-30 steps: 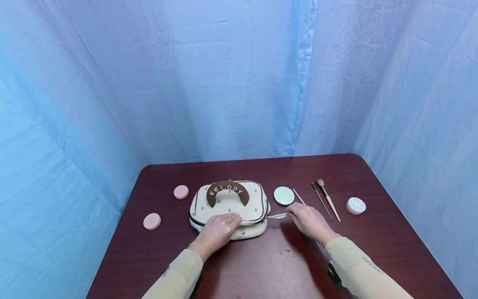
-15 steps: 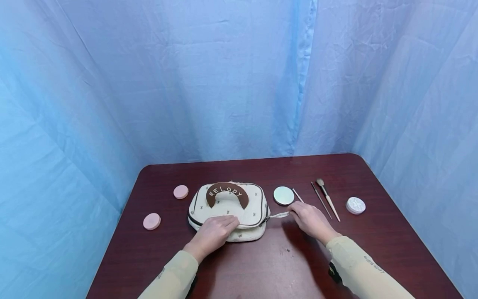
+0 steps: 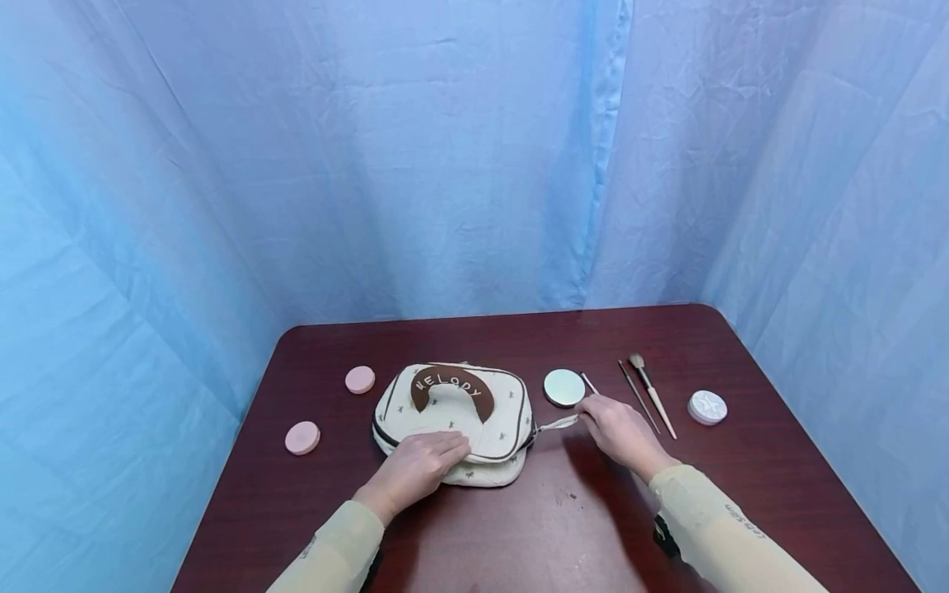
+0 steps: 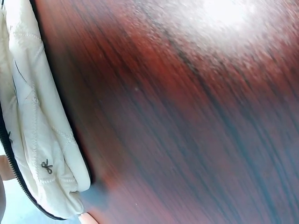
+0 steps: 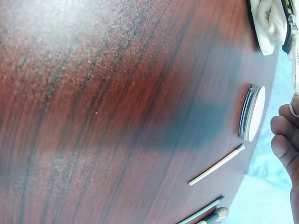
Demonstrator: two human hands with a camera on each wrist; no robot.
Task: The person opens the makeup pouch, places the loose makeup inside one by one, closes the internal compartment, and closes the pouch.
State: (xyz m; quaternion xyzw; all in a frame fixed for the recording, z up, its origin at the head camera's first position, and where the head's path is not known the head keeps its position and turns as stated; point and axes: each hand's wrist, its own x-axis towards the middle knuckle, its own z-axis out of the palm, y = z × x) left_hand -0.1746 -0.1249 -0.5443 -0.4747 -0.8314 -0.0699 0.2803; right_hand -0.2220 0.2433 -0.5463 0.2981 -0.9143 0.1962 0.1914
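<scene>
A cream quilted makeup bag [image 3: 511, 412] with a brown curved "MELODY" handle [image 3: 483, 405] lies on the table. My left hand [image 3: 415, 469] rests on the front of its top face, fingers together. In the left wrist view only bits of that hand's fingers [image 4: 5, 169] show, above the dark zipper [image 4: 18, 172]. My right hand [image 3: 619, 432] pinches the end of the pale fabric zipper pull [image 3: 558, 423], which stretches from the bag's right corner. The right wrist view shows its curled fingers [image 5: 285, 135] and the metal slider [image 5: 292, 21]. Whatever is inside the bag is hidden.
A round compact [image 3: 564, 387] and a short brush [image 3: 589, 384] lie near my right hand. Further right are a thin brush [image 3: 639, 397], a larger fluffy brush [image 3: 653, 397] and a white round case [image 3: 708, 408]. Two pink round cases [image 3: 360, 380] sit left. Blue curtains [image 3: 460, 165] surround the table.
My left hand has slid a little left and toward me. The bag has turned slightly, its right front corner coming nearer. My right hand has moved slightly right, still pinching the zipper pull.
</scene>
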